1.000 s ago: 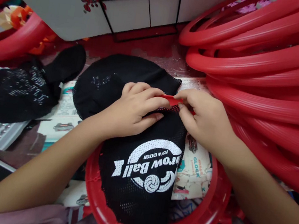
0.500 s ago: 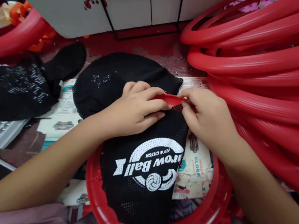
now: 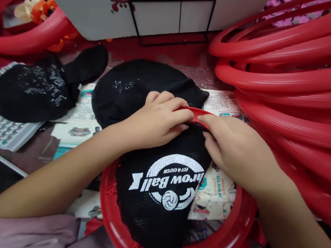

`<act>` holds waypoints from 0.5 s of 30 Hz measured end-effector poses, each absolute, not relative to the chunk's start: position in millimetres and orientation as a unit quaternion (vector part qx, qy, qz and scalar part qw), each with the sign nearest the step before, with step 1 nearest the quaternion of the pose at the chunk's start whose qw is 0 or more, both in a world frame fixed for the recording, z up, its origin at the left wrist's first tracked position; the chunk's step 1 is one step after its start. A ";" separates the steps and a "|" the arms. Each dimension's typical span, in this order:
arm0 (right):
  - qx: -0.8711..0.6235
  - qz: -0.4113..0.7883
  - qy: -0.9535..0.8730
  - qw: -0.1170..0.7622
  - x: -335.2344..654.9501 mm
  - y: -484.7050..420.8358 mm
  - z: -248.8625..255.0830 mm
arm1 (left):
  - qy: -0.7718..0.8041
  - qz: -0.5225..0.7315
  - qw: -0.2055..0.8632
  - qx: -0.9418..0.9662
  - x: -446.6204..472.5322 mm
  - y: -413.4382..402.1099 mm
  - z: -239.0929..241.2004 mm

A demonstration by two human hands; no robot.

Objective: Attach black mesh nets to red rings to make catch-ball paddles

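Note:
A red plastic ring (image 3: 106,197) lies in front of me, near my lap. Black mesh fabric (image 3: 154,228) with white "Throw Ball" lettering stretches over its left side, its edge following the inner rim, while the right side is uncovered. At the ring's far side, my left hand (image 3: 164,120) has its fingers curled over the rim and the fabric's edge. Close by on the right, my right hand (image 3: 235,149) pinches the mesh edge against the rim between thumb and fingers. The fingertips partly cover that stretch of edge.
Stacked red rings (image 3: 295,84) rise on the right. Beyond my hands lies another black mesh piece (image 3: 147,77); a third one (image 3: 32,90) sits at left over a clear tray (image 3: 8,132). A white board (image 3: 155,17) with a black wire frame stands behind.
My right hand has shifted slightly right and nearer along the rim, and the mesh edge there sits lower, showing more red. The view has moved a little to the left.

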State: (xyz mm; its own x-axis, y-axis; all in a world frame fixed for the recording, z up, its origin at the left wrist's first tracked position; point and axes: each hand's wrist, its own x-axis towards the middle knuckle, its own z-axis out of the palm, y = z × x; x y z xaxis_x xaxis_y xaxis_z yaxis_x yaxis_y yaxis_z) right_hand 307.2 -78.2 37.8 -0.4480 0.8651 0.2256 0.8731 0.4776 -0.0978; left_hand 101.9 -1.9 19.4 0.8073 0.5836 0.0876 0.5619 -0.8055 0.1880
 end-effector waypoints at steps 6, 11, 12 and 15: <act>-0.624 0.150 -0.761 -0.095 300.5 -93.1 64.4 | 0.418 0.044 0.039 0.906 105.4 -6.9 37.1; -0.619 0.182 -0.753 -0.129 287.4 -90.3 57.4 | 0.482 -0.029 0.021 0.875 97.1 -13.0 55.3; -0.615 0.176 -0.758 -0.125 285.9 -88.8 54.8 | 0.482 -0.044 0.025 0.875 92.8 -13.3 57.8; -0.590 0.167 -0.782 -0.114 284.4 -85.6 48.5 | 0.447 -0.053 0.066 0.891 81.3 -10.6 61.0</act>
State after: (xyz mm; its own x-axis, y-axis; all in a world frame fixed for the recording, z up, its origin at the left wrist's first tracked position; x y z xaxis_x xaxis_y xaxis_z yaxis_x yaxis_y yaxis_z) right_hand 284.4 -85.6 48.5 -0.2772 0.8845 -0.3752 0.9606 0.2476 -0.1260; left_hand 81.3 -10.6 61.0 0.5951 0.7890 -0.1525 0.8029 -0.5920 0.0704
